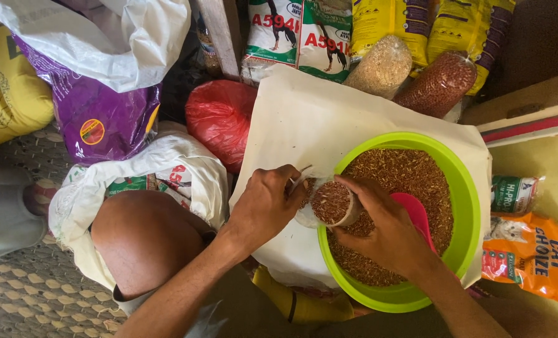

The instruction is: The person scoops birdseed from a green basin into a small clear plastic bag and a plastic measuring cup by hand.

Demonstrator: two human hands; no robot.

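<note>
Your left hand (263,203) pinches the gathered mouth of a small clear plastic bag (330,203), fingers (286,178) curled tight on the twisted film, while your right hand (388,231) cups the same bag from the other side, its fingers wrapped closed round the rim. The bag, filled with reddish-brown grain (404,172), hangs over the near-left edge of a lime-green basin (466,206) heaped with the same grain. A pink scoop (416,213) lies in the grain just beyond your right hand; whether the hand touches it is hard to tell from this angle. The basin rests on a cream cloth sack (304,119). Beside it to the left sit a red plastic bag (219,119) and an open white sack (172,166); farther left stands a purple feed bag (97,119) topped by white plastic sheeting (97,31). Behind the basin lean two clear tube-shaped packs, one of pale grain (379,66) and one of dark red-brown grain (438,84), against printed feed sacks (298,34). An orange pet-food pouch (532,250) lies at the right. Your bare knee (144,238) shows at lower left.
</note>
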